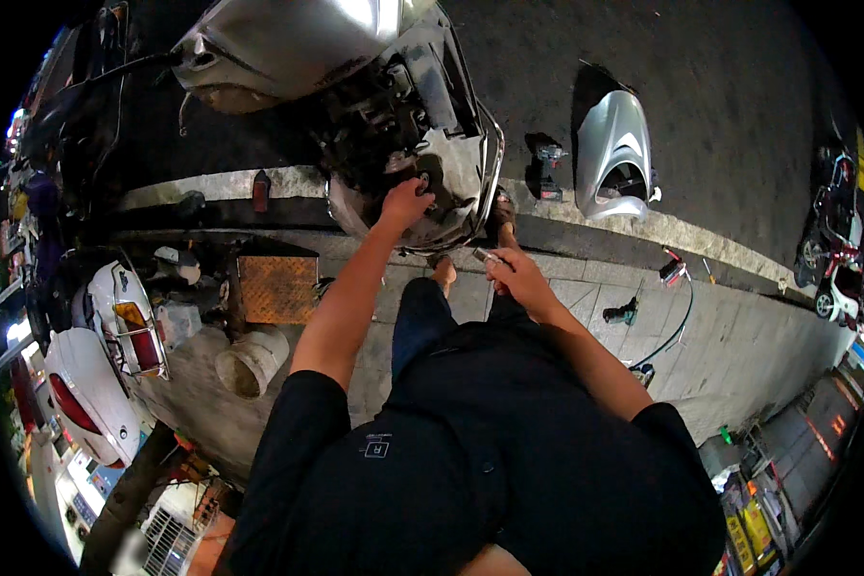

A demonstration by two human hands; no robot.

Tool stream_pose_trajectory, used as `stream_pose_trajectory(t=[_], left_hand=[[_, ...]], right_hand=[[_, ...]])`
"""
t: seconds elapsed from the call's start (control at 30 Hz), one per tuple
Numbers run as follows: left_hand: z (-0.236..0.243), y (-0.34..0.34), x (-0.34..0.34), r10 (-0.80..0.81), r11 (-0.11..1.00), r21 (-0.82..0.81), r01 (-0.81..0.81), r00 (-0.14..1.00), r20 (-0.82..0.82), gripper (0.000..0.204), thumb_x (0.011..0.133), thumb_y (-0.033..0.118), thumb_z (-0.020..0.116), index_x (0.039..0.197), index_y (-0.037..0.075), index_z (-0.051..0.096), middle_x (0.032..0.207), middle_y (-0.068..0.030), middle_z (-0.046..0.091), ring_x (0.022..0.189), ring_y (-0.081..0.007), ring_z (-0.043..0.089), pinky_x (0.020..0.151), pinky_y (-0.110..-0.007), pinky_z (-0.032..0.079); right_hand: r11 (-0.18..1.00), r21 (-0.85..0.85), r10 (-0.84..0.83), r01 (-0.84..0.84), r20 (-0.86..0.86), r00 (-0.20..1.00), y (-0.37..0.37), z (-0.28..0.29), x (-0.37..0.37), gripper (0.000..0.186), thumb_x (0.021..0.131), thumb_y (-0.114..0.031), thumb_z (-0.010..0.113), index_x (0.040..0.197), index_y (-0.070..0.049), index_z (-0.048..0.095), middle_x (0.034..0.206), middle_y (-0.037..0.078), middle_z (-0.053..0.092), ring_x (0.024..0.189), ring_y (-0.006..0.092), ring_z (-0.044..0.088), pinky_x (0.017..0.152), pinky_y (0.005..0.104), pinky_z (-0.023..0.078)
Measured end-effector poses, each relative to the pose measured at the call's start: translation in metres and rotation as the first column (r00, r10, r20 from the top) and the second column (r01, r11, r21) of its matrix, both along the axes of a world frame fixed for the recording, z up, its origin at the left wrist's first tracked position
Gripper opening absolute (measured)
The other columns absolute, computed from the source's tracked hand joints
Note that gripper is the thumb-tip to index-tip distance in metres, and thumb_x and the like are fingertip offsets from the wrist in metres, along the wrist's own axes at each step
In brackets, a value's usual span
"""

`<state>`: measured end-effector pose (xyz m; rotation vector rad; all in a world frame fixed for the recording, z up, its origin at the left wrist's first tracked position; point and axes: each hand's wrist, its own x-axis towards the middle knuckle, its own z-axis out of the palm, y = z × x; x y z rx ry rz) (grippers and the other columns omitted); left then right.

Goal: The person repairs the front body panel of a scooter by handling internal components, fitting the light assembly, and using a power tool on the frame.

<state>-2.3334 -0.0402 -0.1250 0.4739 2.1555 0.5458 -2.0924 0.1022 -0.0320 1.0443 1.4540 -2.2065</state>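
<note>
Yellow packages (751, 526) stacked at lower right edge beside pavement, rectangular, partly cut off. Small white square label (376, 447) on black shirt chest.

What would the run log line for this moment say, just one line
left hand: on stripped scooter front | right hand: holding small metal tool | silver panel: lying on road

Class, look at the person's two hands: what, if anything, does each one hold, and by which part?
The right hand pinches a small metal tool by its near end. The left hand presses on the scooter's stripped front; whether it grips anything cannot be told.
</note>
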Motion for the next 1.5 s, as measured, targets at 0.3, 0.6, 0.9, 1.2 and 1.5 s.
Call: stream_pose_trajectory(t=[0.3,0.6,0.9,1.2,1.5], left_hand=[[-0.051,0.003,0.022,0.017,0.981,-0.180,-0.067,0.964,-0.264,0.072,0.077,0.031,0.069,0.135,0.001,0.040,0.129,-0.0247,0.049,0.115,-0.0392,0.052,0.095,-0.046,0.045],[-0.045,0.011,0.014,0.001,0.962,-0.255,-0.100,0.933,-0.361,0.072,0.073,0.021,0.072,0.134,0.000,0.040,0.127,-0.0259,0.050,0.111,-0.0408,0.053,0.088,-0.047,0.048],[-0.051,0.017,-0.010,-0.139,0.939,-0.342,0.039,0.952,-0.271,0.045,0.080,0.007,0.054,0.125,0.001,0.054,0.109,-0.0229,0.062,0.099,-0.0401,0.058,0.087,-0.047,0.048],[-0.014,0.014,-0.001,0.527,0.850,-0.017,-0.527,0.849,0.045,0.030,0.085,0.009,0.058,0.114,-0.002,0.060,0.098,-0.0138,0.067,0.082,-0.0244,0.066,0.070,-0.035,0.054],[0.008,-0.002,-0.005,0.684,0.417,0.057,-0.907,0.355,0.637,0.025,0.096,0.020,0.048,0.113,0.003,0.056,0.104,-0.0086,0.061,0.091,-0.0209,0.062,0.079,-0.037,0.052]], right_hand=[[0.979,-0.041,0.201,-0.201,-0.013,0.980,0.074,-0.053,-0.051,0.041,0.090,-0.032,0.060,0.116,0.000,0.058,0.077,0.001,0.060,0.066,0.0097,0.055,0.058,0.0243,0.045],[0.942,0.020,0.335,-0.335,-0.013,0.942,0.104,-0.099,-0.093,0.041,0.087,-0.030,0.065,0.114,0.000,0.060,0.076,0.007,0.063,0.066,0.0130,0.057,0.061,0.0289,0.046],[0.950,0.017,0.311,-0.313,-0.175,0.934,0.072,-0.139,-0.111,0.042,0.085,-0.029,0.064,0.113,0.001,0.059,0.094,0.022,0.065,0.085,0.0320,0.064,0.073,0.0406,0.048],[0.754,0.489,0.569,-0.439,-0.153,0.808,0.053,-0.120,-0.143,0.039,0.086,-0.032,0.058,0.112,-0.002,0.059,0.097,0.024,0.065,0.092,0.0411,0.061,0.079,0.0433,0.048],[0.740,0.537,0.536,-0.405,-0.108,0.837,0.022,-0.098,-0.153,0.035,0.086,-0.028,0.061,0.109,-0.002,0.054,0.094,0.024,0.065,0.091,0.0441,0.060,0.077,0.0465,0.048]])
